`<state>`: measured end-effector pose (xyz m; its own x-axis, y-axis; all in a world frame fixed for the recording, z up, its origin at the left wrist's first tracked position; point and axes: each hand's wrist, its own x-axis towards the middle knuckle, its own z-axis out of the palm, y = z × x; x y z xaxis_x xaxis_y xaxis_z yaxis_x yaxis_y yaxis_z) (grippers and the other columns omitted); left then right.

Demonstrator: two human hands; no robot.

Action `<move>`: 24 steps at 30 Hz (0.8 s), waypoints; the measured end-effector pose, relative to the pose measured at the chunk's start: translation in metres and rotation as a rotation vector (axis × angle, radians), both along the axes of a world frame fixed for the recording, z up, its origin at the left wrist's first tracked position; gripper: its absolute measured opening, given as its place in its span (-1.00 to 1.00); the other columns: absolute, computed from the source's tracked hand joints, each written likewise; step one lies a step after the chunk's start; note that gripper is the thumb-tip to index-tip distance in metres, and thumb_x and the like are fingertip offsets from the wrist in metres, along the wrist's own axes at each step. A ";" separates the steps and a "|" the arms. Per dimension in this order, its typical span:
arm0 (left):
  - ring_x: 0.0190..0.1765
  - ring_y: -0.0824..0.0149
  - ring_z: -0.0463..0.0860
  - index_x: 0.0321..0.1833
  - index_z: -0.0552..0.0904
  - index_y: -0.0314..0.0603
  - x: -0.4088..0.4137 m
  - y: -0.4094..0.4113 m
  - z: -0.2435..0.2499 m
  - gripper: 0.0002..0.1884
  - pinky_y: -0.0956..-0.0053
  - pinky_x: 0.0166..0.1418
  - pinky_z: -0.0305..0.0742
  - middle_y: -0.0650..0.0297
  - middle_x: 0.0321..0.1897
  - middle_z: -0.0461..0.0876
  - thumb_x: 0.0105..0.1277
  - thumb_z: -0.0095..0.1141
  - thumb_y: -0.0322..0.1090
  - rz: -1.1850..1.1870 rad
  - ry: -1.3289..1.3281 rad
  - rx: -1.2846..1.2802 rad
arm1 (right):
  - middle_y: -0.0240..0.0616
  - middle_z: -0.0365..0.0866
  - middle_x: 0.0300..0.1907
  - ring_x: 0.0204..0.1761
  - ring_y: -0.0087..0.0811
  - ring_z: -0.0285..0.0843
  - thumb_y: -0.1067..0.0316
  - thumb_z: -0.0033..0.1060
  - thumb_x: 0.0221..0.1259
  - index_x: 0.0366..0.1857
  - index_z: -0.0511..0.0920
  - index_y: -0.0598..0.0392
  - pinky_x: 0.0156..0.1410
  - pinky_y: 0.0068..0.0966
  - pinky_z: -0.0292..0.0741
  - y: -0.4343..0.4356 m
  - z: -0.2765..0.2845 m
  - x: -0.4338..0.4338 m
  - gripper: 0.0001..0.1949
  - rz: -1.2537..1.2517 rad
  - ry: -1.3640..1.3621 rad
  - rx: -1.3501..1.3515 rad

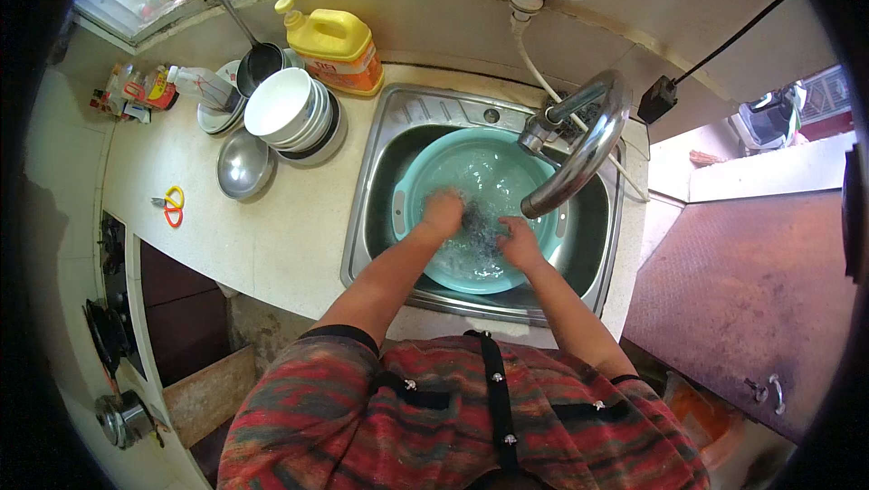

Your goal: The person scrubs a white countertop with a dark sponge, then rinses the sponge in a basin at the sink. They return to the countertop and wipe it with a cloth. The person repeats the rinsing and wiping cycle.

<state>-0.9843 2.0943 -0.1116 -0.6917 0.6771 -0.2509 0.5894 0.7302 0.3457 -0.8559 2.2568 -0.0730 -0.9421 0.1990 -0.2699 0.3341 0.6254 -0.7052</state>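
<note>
A light green plastic basin full of rippling water sits in a stainless steel sink. My left hand, blurred by motion, is at the water in the basin's left half. To its right, my right hand reaches in with the index finger stretched out and the other fingers partly hidden. Between them a dark thing shows under the churned water, too blurred to name. Whether either hand grips it cannot be seen. The curved metal faucet overhangs the basin's right side.
Left of the sink stand stacked white bowls, a metal bowl, a ladle and a yellow pump jug. Scissors lie on the counter. A black plug adapter hangs at the right.
</note>
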 end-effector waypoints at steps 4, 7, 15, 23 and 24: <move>-0.06 -0.06 0.48 -0.27 0.62 -0.24 0.000 0.010 0.062 -0.71 0.07 -0.04 0.36 0.02 -0.19 0.50 0.10 0.15 -0.15 0.137 -0.210 0.393 | -0.25 0.43 0.07 0.09 -0.22 0.39 -0.01 0.13 0.19 0.15 0.34 0.04 0.02 -0.20 0.51 -0.002 0.031 -0.007 -0.48 -0.683 -0.248 -0.882; -0.18 -0.08 0.49 -0.28 0.57 -0.27 0.038 0.020 0.091 -0.71 0.10 -0.10 0.35 -0.01 -0.30 0.50 0.14 0.18 -0.16 0.187 -0.103 0.597 | -0.21 0.46 -0.01 -0.06 -0.22 0.48 -0.13 -0.07 0.29 0.10 0.32 -0.04 0.01 -0.12 0.51 -0.007 0.058 -0.021 -0.53 -0.648 -0.261 -1.568; -0.26 -0.11 0.52 -0.47 0.52 -0.33 0.082 0.049 0.093 -0.70 0.05 -0.17 0.38 -0.07 -0.41 0.53 0.25 0.00 -0.20 0.256 -0.088 0.641 | -0.27 0.50 -0.43 -0.31 -0.34 0.52 0.05 -0.11 0.35 -0.29 0.45 0.09 -0.23 -0.35 0.51 -0.022 0.014 -0.016 -0.70 -1.092 -0.018 -1.526; -0.30 -0.17 0.53 -0.46 0.55 -0.30 0.069 0.042 0.049 -0.70 0.04 -0.18 0.39 -0.12 -0.45 0.54 0.29 -0.12 -0.22 0.117 -0.207 0.525 | -0.25 0.48 -0.47 -0.38 -0.40 0.45 0.07 -0.01 0.29 -0.35 0.53 0.16 -0.27 -0.42 0.39 -0.021 0.024 -0.020 -0.68 -0.896 -0.036 -0.908; -0.29 -0.16 0.53 -0.45 0.57 -0.29 0.056 0.034 0.031 -0.69 0.06 -0.17 0.40 -0.11 -0.44 0.55 0.29 -0.12 -0.22 0.051 -0.291 0.476 | -0.24 0.49 -0.47 -0.38 -0.40 0.45 0.06 0.03 0.27 -0.33 0.55 0.18 -0.24 -0.44 0.40 -0.021 0.025 -0.020 -0.66 -0.825 -0.047 -0.813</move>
<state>-0.9278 2.1287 -0.0801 -0.6747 0.7297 -0.1110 0.3881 0.4786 0.7876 -0.8759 2.2358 -0.0482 -0.5923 0.5001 -0.6317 0.4659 -0.4271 -0.7749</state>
